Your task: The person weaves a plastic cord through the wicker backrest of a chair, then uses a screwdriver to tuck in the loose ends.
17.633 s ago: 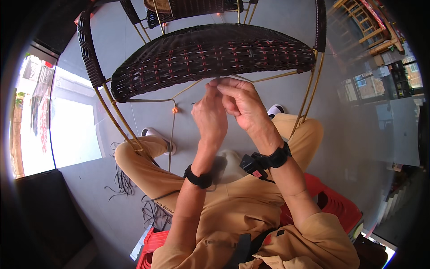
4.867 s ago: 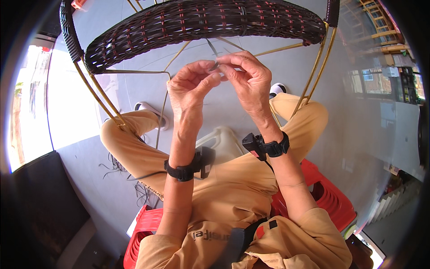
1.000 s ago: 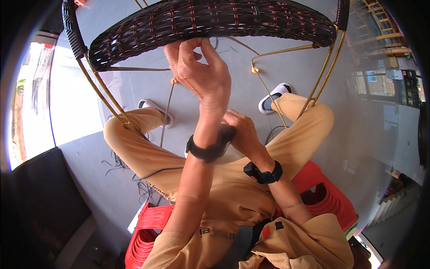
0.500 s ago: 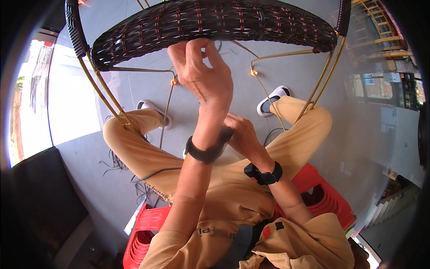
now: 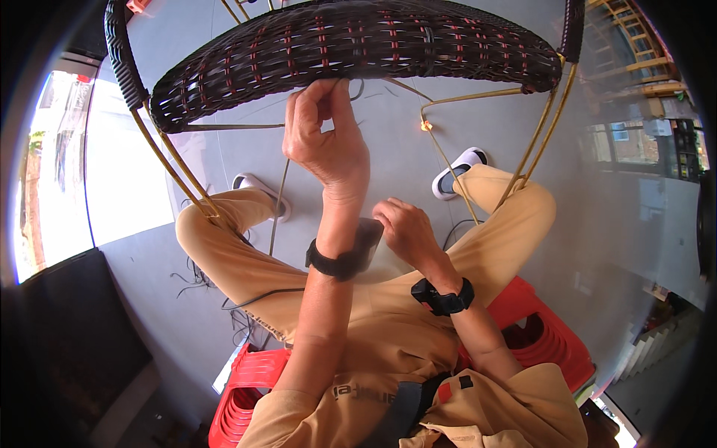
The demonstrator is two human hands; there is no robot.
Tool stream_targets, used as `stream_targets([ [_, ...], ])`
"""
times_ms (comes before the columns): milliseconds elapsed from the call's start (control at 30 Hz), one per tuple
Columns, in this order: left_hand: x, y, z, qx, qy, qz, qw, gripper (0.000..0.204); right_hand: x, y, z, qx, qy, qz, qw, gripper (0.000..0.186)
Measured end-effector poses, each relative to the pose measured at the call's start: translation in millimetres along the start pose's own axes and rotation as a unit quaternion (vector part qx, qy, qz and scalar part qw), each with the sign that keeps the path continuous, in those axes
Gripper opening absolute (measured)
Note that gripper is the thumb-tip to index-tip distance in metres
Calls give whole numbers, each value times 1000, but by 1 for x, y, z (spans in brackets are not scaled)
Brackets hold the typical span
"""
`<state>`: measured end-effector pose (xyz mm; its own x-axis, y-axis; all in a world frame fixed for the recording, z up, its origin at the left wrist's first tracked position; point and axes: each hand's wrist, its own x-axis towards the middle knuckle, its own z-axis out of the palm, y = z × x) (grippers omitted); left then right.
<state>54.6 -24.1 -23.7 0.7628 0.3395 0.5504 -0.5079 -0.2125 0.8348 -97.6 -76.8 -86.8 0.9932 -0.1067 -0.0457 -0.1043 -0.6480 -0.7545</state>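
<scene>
A dark brown woven panel with reddish flecks (image 5: 358,45) spans the top of the view on a gold-coloured metal frame (image 5: 166,160). My left hand (image 5: 326,138) is raised to the panel's near lower edge, thumb and fingers pinched together. A thin dark weaving strand (image 5: 361,91) curves out beside those fingertips and seems to run into the pinch. Lower and to the right, in front of my lap, my right hand (image 5: 405,233) has its fingers curled in. What it may hold is hidden. Black bands with small devices sit on both wrists.
My knees are spread beneath the frame, feet in light slippers (image 5: 461,172) on the grey floor. Loose dark strands (image 5: 196,280) lie by my left leg. Red plastic stools (image 5: 250,373) show on both sides of me. Wooden furniture (image 5: 635,33) stands far right.
Both hands sit slightly lower in the view, and my right hand shows more clearly apart from my left wrist. The panel's left end has dipped a little.
</scene>
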Motion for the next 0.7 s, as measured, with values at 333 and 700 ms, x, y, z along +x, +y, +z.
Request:
stream_targets([
  [333, 1, 10, 3, 104, -9, 66, 992, 10, 1, 6, 3, 5, 11, -12, 1000, 3],
  [700, -3, 8, 2, 28, -9, 36, 999, 10, -1, 5, 8, -2, 1, -20, 1000, 4],
])
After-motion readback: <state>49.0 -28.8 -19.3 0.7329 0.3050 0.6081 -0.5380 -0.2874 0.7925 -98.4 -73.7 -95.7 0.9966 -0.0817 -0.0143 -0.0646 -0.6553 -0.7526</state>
